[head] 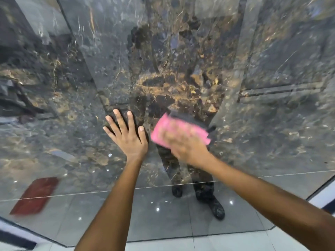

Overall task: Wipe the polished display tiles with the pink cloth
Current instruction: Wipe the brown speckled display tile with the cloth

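Observation:
A large polished dark marble display tile (181, 60) with gold veins fills the view and mirrors the room. My left hand (126, 134) lies flat on it with fingers straight and spread, at centre left. Just to its right, my right hand (184, 144) presses the pink cloth (163, 129) against the tile. That hand and the cloth are blurred by motion, so its fingers are hard to make out. The cloth pokes out above and to the left of the hand.
The tile's bottom edge (163, 240) meets a pale tiled floor (217, 245). Reflections in the tile show a person's legs and boots (208, 200), a red patch (36, 194) at lower left and small ceiling-light dots. A seam line (90, 193) runs across the reflection.

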Tool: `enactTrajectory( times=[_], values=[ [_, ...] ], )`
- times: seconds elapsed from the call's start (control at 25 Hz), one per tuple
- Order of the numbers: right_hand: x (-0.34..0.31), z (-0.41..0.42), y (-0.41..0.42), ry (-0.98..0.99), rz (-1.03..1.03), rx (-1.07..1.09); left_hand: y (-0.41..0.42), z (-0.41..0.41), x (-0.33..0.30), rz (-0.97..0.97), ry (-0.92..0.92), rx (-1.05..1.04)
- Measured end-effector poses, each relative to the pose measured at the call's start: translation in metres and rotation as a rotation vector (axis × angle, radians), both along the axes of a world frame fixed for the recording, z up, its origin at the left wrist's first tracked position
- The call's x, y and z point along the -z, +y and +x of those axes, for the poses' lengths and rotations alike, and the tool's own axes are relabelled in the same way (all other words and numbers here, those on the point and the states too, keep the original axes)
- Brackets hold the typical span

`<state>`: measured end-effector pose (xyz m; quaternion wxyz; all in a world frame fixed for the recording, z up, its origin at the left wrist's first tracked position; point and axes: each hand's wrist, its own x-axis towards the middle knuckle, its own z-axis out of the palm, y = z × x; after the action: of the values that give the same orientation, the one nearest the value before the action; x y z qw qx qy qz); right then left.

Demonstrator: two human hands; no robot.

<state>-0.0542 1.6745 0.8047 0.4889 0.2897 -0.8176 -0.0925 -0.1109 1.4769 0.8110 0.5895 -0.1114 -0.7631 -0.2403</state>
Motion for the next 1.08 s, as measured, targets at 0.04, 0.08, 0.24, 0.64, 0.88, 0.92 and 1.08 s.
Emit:
enactTrajectory(
  times=[0.04, 0.08, 0.24, 0.64, 0.88, 0.92, 1.08],
  values=[
    [0.043, 0.008, 0.000, -0.149, 0.295, -0.018, 0.000, 0.000, 0.001, -0.001, -0.005, -0.005],
    [0.072, 0.018, 0.007, -0.247, 0.511, -0.003, -0.001, 0.000, 0.001, 0.000, -0.007, -0.005],
    [0.029, 0.032, 0.054, -0.281, 0.334, -0.088, 0.000, -0.002, 0.000, 0.007, 0.024, 0.009],
    [0.128, 0.052, 0.107, -0.302, 0.498, 0.158, 0.001, 0.002, -0.008, -0.002, 0.007, -0.004],
    [0.042, 0.031, 0.062, -0.015, -0.177, 0.225, -0.017, 0.030, 0.054, -0.031, -0.173, 0.062],
    [0.035, 0.027, 0.051, -0.028, -0.225, 0.251, -0.020, 0.033, 0.077, -0.090, -0.205, 0.049],
    [0.162, 0.025, 0.043, -0.290, 0.716, 0.134, -0.019, 0.017, 0.114, -0.138, -0.199, -0.033]
  ],
)
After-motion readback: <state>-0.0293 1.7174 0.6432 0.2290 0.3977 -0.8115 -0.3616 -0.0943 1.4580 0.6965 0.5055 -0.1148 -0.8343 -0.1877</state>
